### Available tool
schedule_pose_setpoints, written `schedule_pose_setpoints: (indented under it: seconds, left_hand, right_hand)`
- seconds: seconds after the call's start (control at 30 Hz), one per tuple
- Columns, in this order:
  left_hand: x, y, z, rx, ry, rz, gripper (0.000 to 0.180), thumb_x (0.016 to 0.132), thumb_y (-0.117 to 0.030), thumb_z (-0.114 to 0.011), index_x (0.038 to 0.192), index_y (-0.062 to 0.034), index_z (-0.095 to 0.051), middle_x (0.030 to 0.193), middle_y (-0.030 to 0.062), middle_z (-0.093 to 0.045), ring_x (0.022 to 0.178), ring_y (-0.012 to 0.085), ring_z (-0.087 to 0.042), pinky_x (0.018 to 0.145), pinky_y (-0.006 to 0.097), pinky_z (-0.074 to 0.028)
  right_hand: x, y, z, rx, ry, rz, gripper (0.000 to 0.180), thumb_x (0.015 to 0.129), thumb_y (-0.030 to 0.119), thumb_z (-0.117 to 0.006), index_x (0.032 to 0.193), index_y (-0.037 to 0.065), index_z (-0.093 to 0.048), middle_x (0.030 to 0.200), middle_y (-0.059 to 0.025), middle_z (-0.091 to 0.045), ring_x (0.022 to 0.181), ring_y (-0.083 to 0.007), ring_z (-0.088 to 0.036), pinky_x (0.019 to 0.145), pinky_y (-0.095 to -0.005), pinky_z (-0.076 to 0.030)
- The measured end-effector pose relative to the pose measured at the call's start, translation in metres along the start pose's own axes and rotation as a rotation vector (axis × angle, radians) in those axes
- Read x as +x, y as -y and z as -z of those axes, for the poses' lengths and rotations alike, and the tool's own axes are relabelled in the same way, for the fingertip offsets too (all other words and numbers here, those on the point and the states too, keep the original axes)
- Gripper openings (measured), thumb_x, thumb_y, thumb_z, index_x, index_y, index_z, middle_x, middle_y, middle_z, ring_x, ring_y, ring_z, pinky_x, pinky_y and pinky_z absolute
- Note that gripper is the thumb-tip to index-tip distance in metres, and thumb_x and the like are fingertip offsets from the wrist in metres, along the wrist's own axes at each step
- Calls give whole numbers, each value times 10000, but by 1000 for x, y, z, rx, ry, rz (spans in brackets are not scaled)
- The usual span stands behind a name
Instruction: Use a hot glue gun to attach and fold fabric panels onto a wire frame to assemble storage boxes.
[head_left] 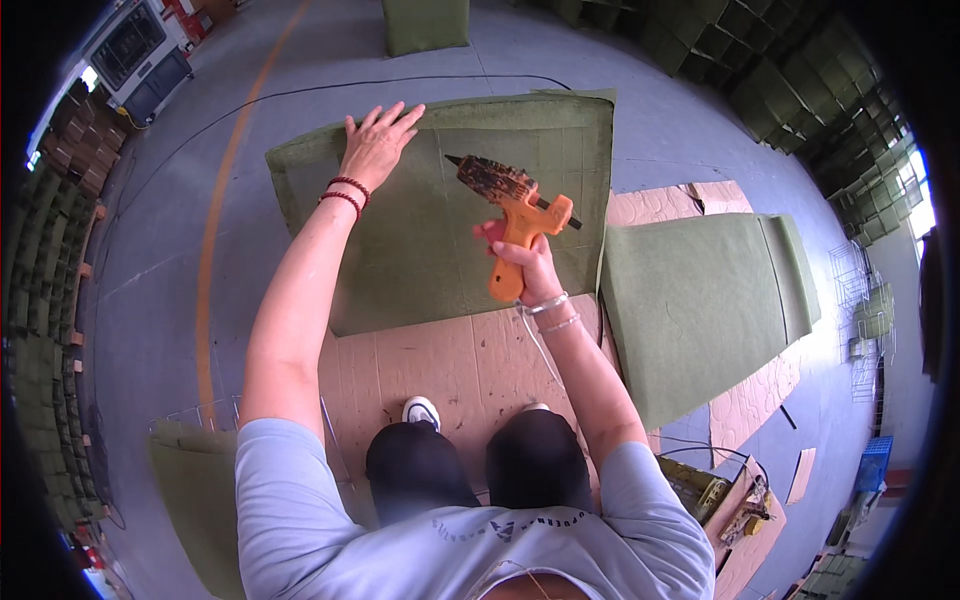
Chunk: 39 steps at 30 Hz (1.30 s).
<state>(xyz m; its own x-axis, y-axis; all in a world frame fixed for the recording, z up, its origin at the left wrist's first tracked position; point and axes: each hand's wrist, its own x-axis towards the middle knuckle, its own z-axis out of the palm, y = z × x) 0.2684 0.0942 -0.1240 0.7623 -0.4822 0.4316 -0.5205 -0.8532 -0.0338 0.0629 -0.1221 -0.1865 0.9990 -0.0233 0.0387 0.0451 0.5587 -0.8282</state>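
My right hand [532,262] is wrapped round the handle of an orange glue gun [517,222], its dark, crusted nozzle end tilted up and to the left. A pale cord hangs from the handle. Beneath the gun lies a green fabric-covered panel [440,220] with a raised folded edge along its far side. On that far edge, toward the left, rests my left hand [378,145], fingers stretched out and spread, gripping nothing. The gun's tip is apart from my left hand, above the panel.
Cardboard sheets [450,365] cover the floor under the panel. Another green panel [700,300] lies to the right, and a green piece [195,500] at lower left. A yellowish crate [695,485] stands by my right side. A black cable [350,82] crosses the floor beyond; stacked green boxes [740,60] line the far right.
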Motion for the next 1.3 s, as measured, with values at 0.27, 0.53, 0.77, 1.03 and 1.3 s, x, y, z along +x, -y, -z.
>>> schedule_pose_setpoints:
  seconds: [0.27, 0.53, 0.77, 1.03, 1.3]
  left_hand:
    - [6, 3, 8, -80, 78, 14, 414, 1028, -373, -420, 1440, -354, -446, 1438, 48, -507, 1290, 300, -489, 1073, 707, -272]
    - [12, 6, 9, -189, 156, 54, 410, 1040, -427, -358, 1428, -350, -465, 1422, 42, -514, 1283, 293, -492, 1079, 722, -256]
    - [9, 7, 8, -169, 157, 60, 412, 1039, -432, -356, 1429, -354, -462, 1410, 32, -521, 1279, 291, -493, 1082, 721, -253]
    - [9, 5, 9, -166, 151, 53, 408, 1040, -429, -355, 1424, -352, -469, 1401, 21, -529, 1261, 285, -507, 1072, 712, -267]
    - [9, 9, 7, -152, 148, 64, 412, 1038, -436, -360, 1428, -354, -463, 1404, 21, -528, 1265, 285, -504, 1077, 702, -264]
  right_hand:
    - [45, -4, -29, -180, -48, 154, 277, 782, -27, -658, 1052, -2, -604, 978, -62, -659, 971, -190, -656, 839, -314, -481]
    - [57, -2, -31, -164, -40, 164, 279, 788, -30, -644, 1060, 13, -596, 984, -49, -651, 962, -203, -664, 845, -324, -477]
    - [56, 1, -26, -210, -49, 127, 272, 789, -37, -640, 1051, 15, -592, 976, -50, -653, 955, -210, -666, 837, -323, -476]
    - [59, 5, -32, -160, -72, 161, 203, 777, -11, -661, 979, 3, -639, 929, -52, -680, 855, -148, -645, 765, -285, -469]
    - [61, 5, -39, -126, -67, 159, 207, 771, -34, -643, 976, -15, -625, 926, -59, -668, 888, -189, -669, 779, -296, -475]
